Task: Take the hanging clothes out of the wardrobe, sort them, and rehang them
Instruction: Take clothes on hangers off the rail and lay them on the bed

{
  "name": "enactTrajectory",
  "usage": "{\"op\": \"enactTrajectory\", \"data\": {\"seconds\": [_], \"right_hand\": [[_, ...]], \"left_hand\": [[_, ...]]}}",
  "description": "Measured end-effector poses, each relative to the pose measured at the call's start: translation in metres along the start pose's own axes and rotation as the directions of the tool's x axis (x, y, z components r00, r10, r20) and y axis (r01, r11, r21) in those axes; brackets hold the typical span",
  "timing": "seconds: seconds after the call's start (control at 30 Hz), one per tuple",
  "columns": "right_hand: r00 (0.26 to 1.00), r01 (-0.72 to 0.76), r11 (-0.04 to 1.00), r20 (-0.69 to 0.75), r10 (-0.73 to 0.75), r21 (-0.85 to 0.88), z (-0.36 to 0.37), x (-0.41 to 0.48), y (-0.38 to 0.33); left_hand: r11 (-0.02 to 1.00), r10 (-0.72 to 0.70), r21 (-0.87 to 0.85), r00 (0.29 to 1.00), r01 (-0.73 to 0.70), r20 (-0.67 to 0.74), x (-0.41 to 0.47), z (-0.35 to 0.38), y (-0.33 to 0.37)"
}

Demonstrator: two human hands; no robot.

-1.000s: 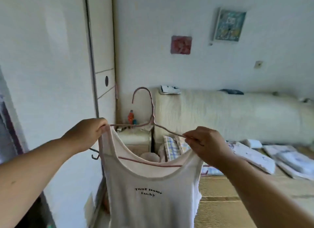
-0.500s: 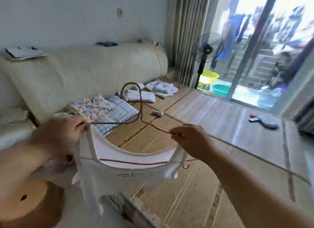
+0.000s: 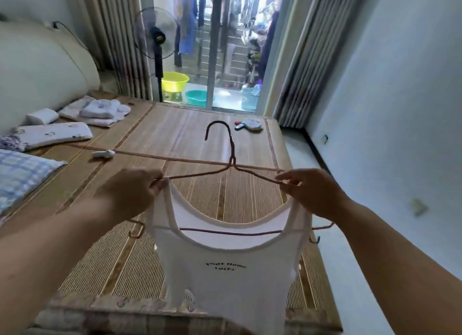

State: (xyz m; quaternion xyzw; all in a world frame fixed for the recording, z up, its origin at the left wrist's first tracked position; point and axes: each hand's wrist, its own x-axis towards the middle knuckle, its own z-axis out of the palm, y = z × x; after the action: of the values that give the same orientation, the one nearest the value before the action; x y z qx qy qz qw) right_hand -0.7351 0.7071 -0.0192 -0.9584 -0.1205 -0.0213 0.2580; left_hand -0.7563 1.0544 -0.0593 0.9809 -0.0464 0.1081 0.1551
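Observation:
A white tank top with small black lettering hangs on a thin reddish-brown wire hanger, held out over the bed. My left hand pinches the top's left strap together with the hanger's left arm. My right hand pinches the right strap and the hanger's right arm. The hanger's hook points up and away from me. The wardrobe is out of view.
A bed with a woven straw mat lies below the top. Folded white clothes and pillows sit at its left side, a small grey item at the far end. A standing fan, basins and a glass door are beyond.
My view has swung right, from the wardrobe side past the headboard to the foot of the bed and glass door. Both hands kept their hold on the straps and hanger.

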Motion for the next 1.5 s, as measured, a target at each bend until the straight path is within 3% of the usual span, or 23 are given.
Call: {"op": "enactTrajectory", "data": {"seconds": [0.13, 0.3, 0.43, 0.67, 0.77, 0.97, 1.23, 1.5], "right_hand": [[0.995, -0.088, 0.992, -0.046, 0.084, -0.089, -0.024, -0.022, 0.054], [0.977, -0.206, 0.978, -0.069, 0.203, -0.040, -0.037, -0.028, 0.119], [0.956, -0.288, 0.957, -0.049, 0.289, 0.020, -0.031, -0.006, 0.186], [0.931, -0.364, 0.900, 0.056, 0.362, 0.239, 0.001, 0.071, 0.311], [0.922, -0.386, 0.892, 0.133, 0.364, 0.235, 0.025, 0.114, 0.360], [0.886, -0.445, 0.873, 0.241, 0.396, 0.200, 0.104, 0.197, 0.444], [0.866, -0.419, 0.905, 0.332, 0.374, 0.075, 0.247, 0.289, 0.535], [0.875, -0.422, 0.905, 0.239, 0.421, -0.049, 0.343, 0.308, 0.592]], "left_hand": [[0.994, 0.076, -0.086, 0.991, -0.066, 0.113, 0.029, 0.041, 0.052], [0.988, 0.133, -0.097, 0.972, -0.116, 0.192, 0.064, 0.090, 0.110], [0.988, 0.058, -0.154, 0.961, -0.016, 0.270, 0.094, 0.138, 0.145], [0.996, -0.046, -0.057, 0.936, 0.070, 0.349, 0.165, 0.225, 0.192], [0.988, -0.135, -0.010, 0.907, 0.151, 0.398, 0.203, 0.264, 0.203], [0.937, -0.325, 0.046, 0.818, 0.346, 0.475, 0.271, 0.373, 0.184], [0.880, -0.472, 0.204, 0.743, 0.429, 0.474, 0.328, 0.534, 0.123], [0.900, -0.398, 0.136, 0.654, 0.414, 0.644, 0.333, 0.641, 0.091]]}}
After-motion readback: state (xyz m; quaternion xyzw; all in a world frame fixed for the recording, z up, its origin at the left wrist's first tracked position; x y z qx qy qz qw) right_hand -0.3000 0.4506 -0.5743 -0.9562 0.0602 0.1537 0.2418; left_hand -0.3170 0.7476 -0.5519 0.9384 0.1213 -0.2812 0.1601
